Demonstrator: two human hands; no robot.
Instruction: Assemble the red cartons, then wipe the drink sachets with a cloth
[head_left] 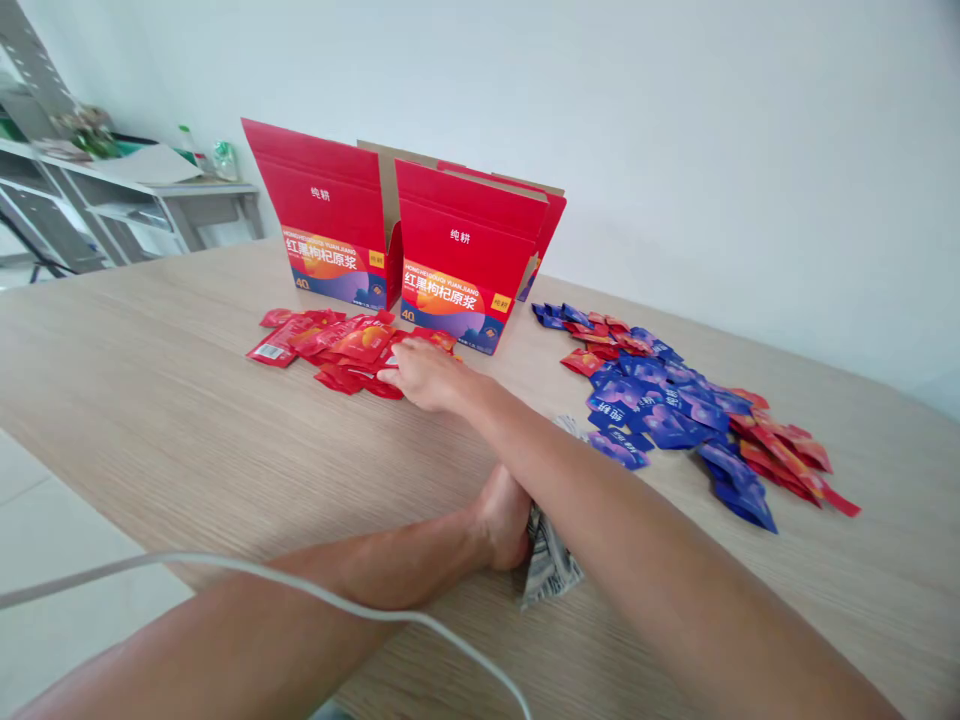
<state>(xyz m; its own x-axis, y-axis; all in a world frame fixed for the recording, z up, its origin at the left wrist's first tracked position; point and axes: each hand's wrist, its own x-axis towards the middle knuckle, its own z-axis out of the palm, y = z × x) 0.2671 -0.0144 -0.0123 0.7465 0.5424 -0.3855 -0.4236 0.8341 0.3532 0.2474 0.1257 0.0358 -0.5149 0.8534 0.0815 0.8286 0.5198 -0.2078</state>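
My right hand [424, 375] reaches forward onto a pile of red sachets [330, 345] in front of two open red cartons. Its fingers curl down and pinch a red sachet at the pile's near edge. My left hand [504, 520] rests on the wooden table [187, 420] closer to me, partly hidden behind my right forearm. It grips a stack of sachets [549, 565] whose silvery backs and edges show. The left carton [334, 215] and right carton [465, 260] stand upright with their flaps raised.
A mixed heap of blue and red sachets [675, 410] spreads over the table's right side. A white cable [315, 595] crosses my left forearm. A grey shelf unit [142, 205] with clutter stands at the far left by the white wall.
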